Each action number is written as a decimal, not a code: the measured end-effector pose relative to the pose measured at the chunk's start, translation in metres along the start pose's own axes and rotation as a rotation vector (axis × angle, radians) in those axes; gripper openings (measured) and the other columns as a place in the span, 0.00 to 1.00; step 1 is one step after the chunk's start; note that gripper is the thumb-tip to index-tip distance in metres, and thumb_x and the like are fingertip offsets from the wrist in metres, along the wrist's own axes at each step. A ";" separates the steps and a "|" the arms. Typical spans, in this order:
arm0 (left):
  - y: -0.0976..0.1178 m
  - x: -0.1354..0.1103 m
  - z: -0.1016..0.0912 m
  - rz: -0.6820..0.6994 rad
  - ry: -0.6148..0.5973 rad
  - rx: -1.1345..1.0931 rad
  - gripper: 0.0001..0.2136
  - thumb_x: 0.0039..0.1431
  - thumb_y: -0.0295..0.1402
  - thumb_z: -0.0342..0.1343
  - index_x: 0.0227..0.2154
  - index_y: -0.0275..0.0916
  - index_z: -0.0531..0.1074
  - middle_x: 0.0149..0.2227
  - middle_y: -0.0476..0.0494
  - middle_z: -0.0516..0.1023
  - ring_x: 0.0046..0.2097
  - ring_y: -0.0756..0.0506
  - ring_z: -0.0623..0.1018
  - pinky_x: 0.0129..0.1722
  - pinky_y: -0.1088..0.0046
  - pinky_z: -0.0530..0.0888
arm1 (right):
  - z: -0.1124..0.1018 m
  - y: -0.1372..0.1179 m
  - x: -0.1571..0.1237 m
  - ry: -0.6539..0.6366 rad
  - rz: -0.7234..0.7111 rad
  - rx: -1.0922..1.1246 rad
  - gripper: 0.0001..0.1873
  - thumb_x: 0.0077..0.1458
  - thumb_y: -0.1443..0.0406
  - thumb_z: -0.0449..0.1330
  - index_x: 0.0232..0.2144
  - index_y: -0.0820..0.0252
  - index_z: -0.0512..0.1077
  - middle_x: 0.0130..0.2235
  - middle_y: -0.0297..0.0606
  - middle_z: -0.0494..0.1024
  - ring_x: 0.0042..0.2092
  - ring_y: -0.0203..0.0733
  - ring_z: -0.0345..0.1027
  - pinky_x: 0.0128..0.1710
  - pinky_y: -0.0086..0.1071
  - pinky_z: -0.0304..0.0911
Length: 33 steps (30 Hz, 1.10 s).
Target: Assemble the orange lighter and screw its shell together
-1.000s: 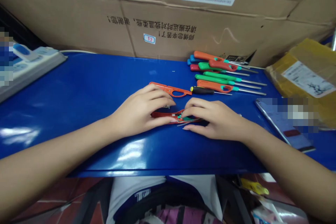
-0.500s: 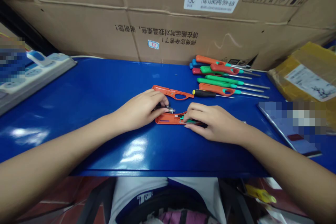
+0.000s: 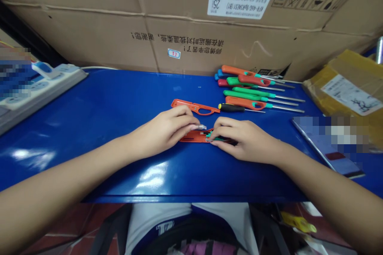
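Observation:
My left hand (image 3: 175,129) pinches a small part with a silvery metal tip (image 3: 202,127); the fingers hide the rest of it. Just below that tip lies an orange lighter casing half (image 3: 191,138), its hollow side up. My right hand (image 3: 236,137) grips the casing's right end, thumb at the near side and fingers over the top. Green and black inner pieces (image 3: 208,135) show in the casing by the right fingertips. Behind the hands lies the other orange casing half (image 3: 194,106) with its trigger loop. A black screwdriver (image 3: 231,107) with a yellow end touches or nearly touches it.
Several long-nosed lighters (image 3: 248,92) are piled at the back right. A cardboard box (image 3: 179,28) walls off the table's rear. On the left sits a power strip (image 3: 42,87); on the right are a yellow taped package (image 3: 353,79) and a phone-like flat device (image 3: 326,147).
My left hand has moved slightly right, bringing the metal-tipped part over the casing, closer to the right fingers. My right hand stays in place on the casing.

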<state>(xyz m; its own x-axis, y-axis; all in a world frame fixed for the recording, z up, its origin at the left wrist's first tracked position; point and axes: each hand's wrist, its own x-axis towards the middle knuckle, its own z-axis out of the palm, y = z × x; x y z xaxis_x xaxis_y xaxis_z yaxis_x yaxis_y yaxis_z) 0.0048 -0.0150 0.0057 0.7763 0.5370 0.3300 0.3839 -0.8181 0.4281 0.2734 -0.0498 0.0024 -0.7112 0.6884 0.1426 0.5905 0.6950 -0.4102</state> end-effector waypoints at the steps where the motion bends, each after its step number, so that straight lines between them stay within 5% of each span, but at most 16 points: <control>1: 0.002 0.000 0.001 0.003 -0.014 -0.004 0.11 0.73 0.31 0.48 0.47 0.37 0.75 0.45 0.41 0.76 0.48 0.46 0.77 0.50 0.71 0.74 | 0.000 0.000 0.000 0.021 -0.003 0.052 0.07 0.66 0.64 0.58 0.42 0.56 0.76 0.44 0.38 0.75 0.36 0.35 0.69 0.36 0.30 0.62; 4: 0.005 -0.001 0.005 -0.036 -0.038 -0.046 0.10 0.73 0.31 0.48 0.46 0.36 0.74 0.45 0.41 0.77 0.47 0.47 0.77 0.50 0.72 0.74 | -0.001 -0.001 0.002 0.084 0.031 0.232 0.05 0.63 0.65 0.60 0.38 0.58 0.76 0.39 0.37 0.76 0.30 0.31 0.63 0.31 0.28 0.60; 7: 0.007 -0.001 0.009 -0.086 -0.034 -0.115 0.09 0.72 0.32 0.49 0.45 0.37 0.74 0.45 0.43 0.80 0.46 0.47 0.79 0.49 0.72 0.75 | -0.002 -0.004 0.005 0.080 0.240 0.461 0.06 0.61 0.62 0.62 0.35 0.60 0.75 0.26 0.31 0.73 0.21 0.28 0.57 0.21 0.26 0.55; 11: 0.009 -0.002 0.013 -0.147 0.012 -0.180 0.09 0.71 0.33 0.52 0.46 0.39 0.75 0.45 0.44 0.81 0.43 0.48 0.80 0.44 0.73 0.75 | -0.004 -0.008 0.008 -0.029 0.521 0.807 0.16 0.58 0.53 0.66 0.37 0.60 0.72 0.17 0.27 0.70 0.17 0.32 0.64 0.17 0.25 0.62; 16: 0.010 -0.002 0.015 -0.198 0.029 -0.268 0.10 0.70 0.34 0.53 0.47 0.39 0.78 0.45 0.45 0.82 0.43 0.48 0.79 0.43 0.74 0.74 | -0.004 -0.007 0.008 -0.003 0.481 0.883 0.17 0.58 0.53 0.66 0.36 0.61 0.71 0.22 0.31 0.76 0.21 0.33 0.71 0.22 0.26 0.69; 33: 0.009 -0.002 0.017 -0.256 0.022 -0.384 0.09 0.68 0.33 0.56 0.46 0.40 0.79 0.43 0.47 0.81 0.41 0.50 0.79 0.39 0.76 0.73 | 0.000 -0.006 0.006 -0.033 0.444 0.806 0.09 0.62 0.60 0.62 0.37 0.62 0.72 0.21 0.29 0.74 0.21 0.31 0.69 0.21 0.23 0.69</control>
<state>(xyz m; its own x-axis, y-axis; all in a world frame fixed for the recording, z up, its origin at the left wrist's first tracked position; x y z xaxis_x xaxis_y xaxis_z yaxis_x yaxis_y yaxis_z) 0.0156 -0.0272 -0.0052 0.6685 0.7194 0.1885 0.3458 -0.5251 0.7777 0.2654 -0.0496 0.0056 -0.5002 0.8428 -0.1988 0.3761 0.0046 -0.9266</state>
